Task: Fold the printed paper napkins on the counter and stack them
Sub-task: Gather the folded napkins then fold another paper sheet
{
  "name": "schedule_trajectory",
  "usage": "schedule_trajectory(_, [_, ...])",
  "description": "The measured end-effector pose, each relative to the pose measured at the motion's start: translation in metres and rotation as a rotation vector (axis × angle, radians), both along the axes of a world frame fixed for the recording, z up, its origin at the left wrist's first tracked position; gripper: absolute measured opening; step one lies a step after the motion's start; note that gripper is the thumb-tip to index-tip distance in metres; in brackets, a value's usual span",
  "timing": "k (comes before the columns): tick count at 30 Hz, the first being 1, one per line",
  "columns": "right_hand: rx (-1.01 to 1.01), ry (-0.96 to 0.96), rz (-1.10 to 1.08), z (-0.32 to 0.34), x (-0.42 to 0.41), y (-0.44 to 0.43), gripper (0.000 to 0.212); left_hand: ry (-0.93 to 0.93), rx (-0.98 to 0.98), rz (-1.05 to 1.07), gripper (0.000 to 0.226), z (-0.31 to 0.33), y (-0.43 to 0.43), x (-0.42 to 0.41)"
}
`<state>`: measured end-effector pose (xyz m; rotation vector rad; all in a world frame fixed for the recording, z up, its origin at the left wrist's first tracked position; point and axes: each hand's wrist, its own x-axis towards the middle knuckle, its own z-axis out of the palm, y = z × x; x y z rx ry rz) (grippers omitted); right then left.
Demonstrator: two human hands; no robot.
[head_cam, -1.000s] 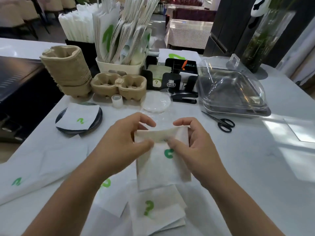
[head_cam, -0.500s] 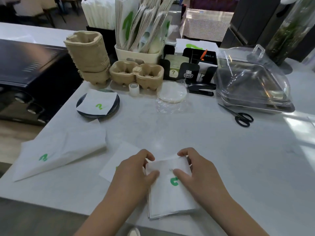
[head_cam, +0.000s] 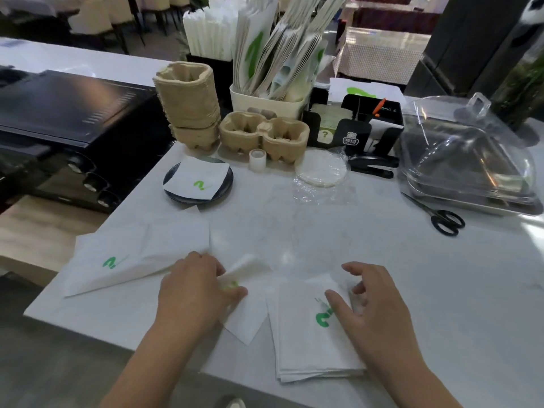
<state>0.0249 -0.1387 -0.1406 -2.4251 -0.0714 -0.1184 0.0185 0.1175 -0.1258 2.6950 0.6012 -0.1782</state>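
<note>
Two bare hands work at the near edge of the white marble-look counter point(head_cam: 338, 237). Taking the stack of folded white paper napkins with a green question-mark print point(head_cam: 312, 343) as the landmark: it lies flat at the counter's near edge, its layered edges showing along its near side. The right hand point(head_cam: 379, 313) hovers over the stack's right part, fingers spread and loosely curled, gripping nothing; whether its thumb tip touches the top napkin beside the green print cannot be told. Just left of the stack, the left hand point(head_cam: 197, 293) pinches a single unfolded white napkin point(head_cam: 247, 313) between thumb and fingers, one corner of it lifted off the counter and the opposite corner pointing toward the near edge. This napkin lies just beside the stack, and whether the two touch cannot be told. Farther left of the stack, a large loose pile of white printed napkins point(head_cam: 132, 257) spreads out to the counter's left edge, its right end under the left hand. Beyond the stack, toward the back left, a round dark plate point(head_cam: 170, 192) carries one more printed napkin point(head_cam: 197, 181). Well to the right and beyond the stack lie black-handled scissors point(head_cam: 441, 219).
</note>
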Motion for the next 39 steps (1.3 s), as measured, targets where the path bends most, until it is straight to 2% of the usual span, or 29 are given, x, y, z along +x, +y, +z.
schedule_trajectory(2, [0.029,-0.008,0.006,0.002,0.0,0.003,0.042,-0.013,-0.03,-0.021,0.033,-0.002,0.0,0.001])
schedule_trajectory(4, [0.046,-0.038,0.029,0.005,0.002,0.007,0.04,-0.058,-0.102,-0.015,0.021,0.002,0.001,0.0])
schedule_trajectory(7, [0.155,-0.069,0.066,0.012,0.004,0.013,0.038,-0.205,-0.369,0.032,0.007,0.027,0.007,-0.002])
schedule_trajectory(9, [0.37,0.037,0.062,0.024,0.007,0.017,0.039,-0.303,-0.637,0.06,0.013,0.051,0.002,-0.006])
schedule_trajectory(12, [0.712,0.354,0.093,0.048,0.014,0.02,0.053,-0.353,-0.978,0.072,0.02,0.069,-0.024,-0.012])
schedule_trajectory(14, [0.799,0.512,0.133,0.057,0.017,0.017,0.053,-0.315,-1.12,0.088,0.03,0.063,-0.047,-0.019])
schedule_trajectory(16, [0.739,0.515,0.14,0.057,0.015,0.01,0.052,-0.256,-1.137,0.055,0.026,0.05,-0.066,-0.028])
schedule_trajectory(18, [0.525,0.446,0.107,0.05,0.011,0.002,0.058,-0.2,-1.057,0.027,0.007,0.033,-0.075,-0.038])
schedule_trajectory(20, [0.295,0.388,0.112,0.042,0.006,-0.004,0.057,-0.159,-0.922,-0.01,0.009,0.017,-0.073,-0.045])
schedule_trajectory(22, [0.122,0.36,0.132,0.034,0.003,-0.007,0.056,-0.113,-0.664,-0.093,0.023,0.006,-0.068,-0.049])
schedule_trajectory(24, [0.048,0.339,0.143,0.028,-0.001,-0.006,0.057,-0.073,-0.455,-0.127,0.038,0.001,-0.063,-0.05])
schedule_trajectory(26, [-0.004,0.313,0.143,0.024,-0.003,-0.003,0.056,-0.05,-0.337,-0.15,0.042,0.002,-0.061,-0.051])
schedule_trajectory(30, [-0.159,0.291,0.146,0.019,-0.006,0.002,0.06,-0.04,-0.236,-0.11,0.039,0.001,-0.046,-0.046])
schedule_trajectory(33, [-0.151,0.254,0.098,0.018,-0.009,0.0,0.068,-0.315,-0.087,0.03,0.026,0.004,0.005,-0.035])
schedule_trajectory(34, [-0.113,0.23,0.075,0.019,-0.01,0.0,0.069,-0.375,0.006,0.1,0.032,0.005,0.03,-0.03])
schedule_trajectory(35, [-0.068,0.2,0.051,0.018,-0.012,-0.002,0.068,-0.372,0.094,0.178,0.044,0.005,0.055,-0.025])
schedule_trajectory(37, [0.008,0.154,0.015,0.016,-0.013,-0.004,0.065,-0.245,0.196,0.34,0.066,0.002,0.105,-0.016])
schedule_trajectory(39, [0.046,0.153,0.003,0.014,-0.014,-0.004,0.061,-0.107,0.156,0.415,0.078,-0.005,0.135,-0.012])
